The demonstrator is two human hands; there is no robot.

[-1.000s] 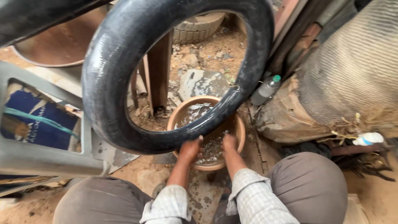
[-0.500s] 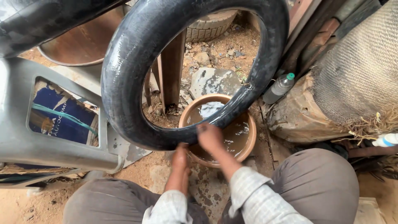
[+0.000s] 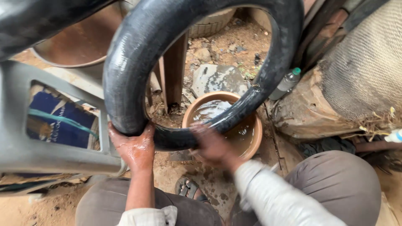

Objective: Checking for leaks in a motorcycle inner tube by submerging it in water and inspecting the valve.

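A large black inflated inner tube (image 3: 130, 71) stands upright in front of me, its lower curve over a brown bowl (image 3: 255, 138) of muddy water. My left hand (image 3: 133, 147), wet, grips the tube's lower left bend from beneath. My right hand (image 3: 211, 144), blurred with motion, lies on the tube's bottom edge just above the bowl's near rim. My knees in grey trousers flank the bowl.
A grey plastic chair frame (image 3: 50, 155) stands at left with a blue bag behind it. A large metal basin (image 3: 79, 46) lies at upper left. A clear bottle with a green cap (image 3: 285, 83) leans by a wooden block at right. A sandal (image 3: 188, 188) shows below.
Both hands have left the water in the bowl. The left hand rose and took hold of the tube's lower bend; the right hand moved up onto the tube's bottom edge.
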